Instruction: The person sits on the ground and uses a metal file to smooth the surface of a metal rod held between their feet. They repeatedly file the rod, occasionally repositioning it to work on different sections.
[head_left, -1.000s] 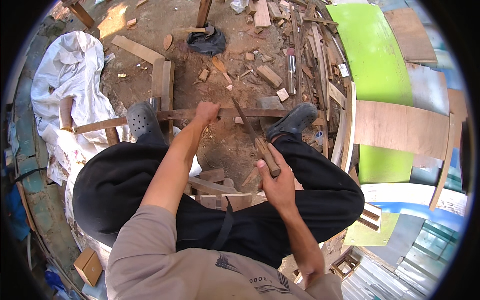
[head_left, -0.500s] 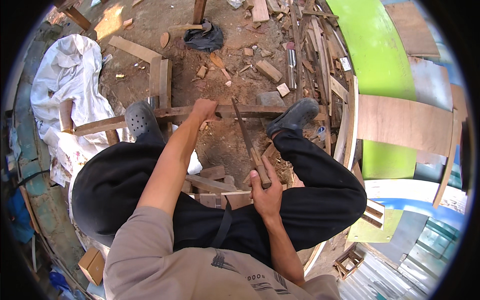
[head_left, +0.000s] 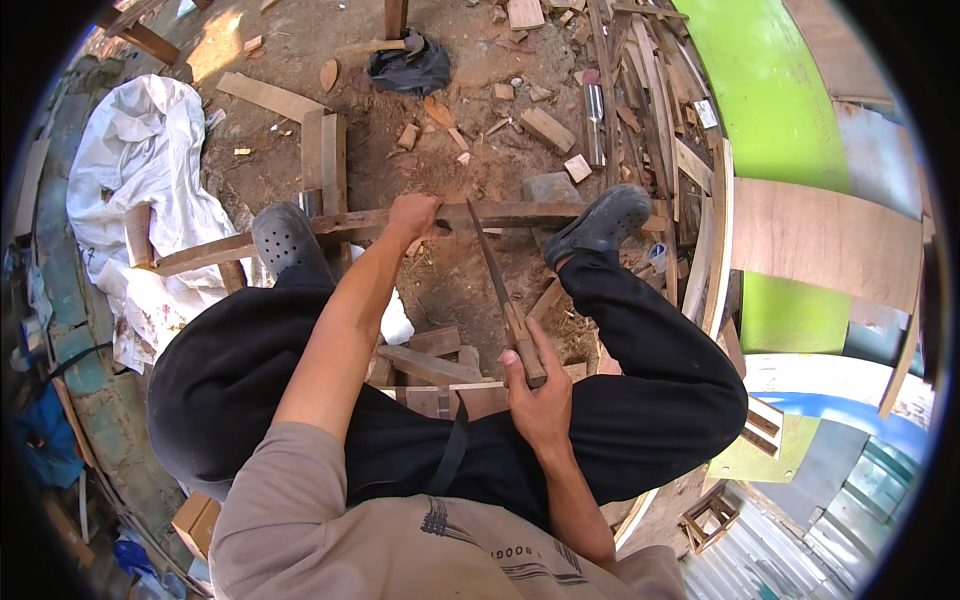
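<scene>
A long wooden beam (head_left: 350, 226) lies crosswise in front of me, with my grey clogs (head_left: 285, 240) resting on it at both sides. My left hand (head_left: 412, 216) is closed over the beam's middle, arm stretched out. In my right hand (head_left: 540, 395) is a handsaw (head_left: 490, 262), gripped by its wooden handle with thumb and index finger laid along it. Its narrow, dark blade appears nearly edge-on, so no teeth can be made out. The blade's tip reaches over the beam just right of my left hand; whether it touches the wood I cannot tell.
A white sheet (head_left: 140, 170) lies at the left. Beyond the beam are a hammer (head_left: 385, 46) on a black bag (head_left: 412, 70), a chisel-like tool (head_left: 594, 120) and several wood offcuts (head_left: 548, 130). Planks (head_left: 660, 110) pile up at the right beside a green panel (head_left: 770, 90).
My right hand has drawn the saw slightly toward me. My left hand stays on the beam. The whole view has shifted a little.
</scene>
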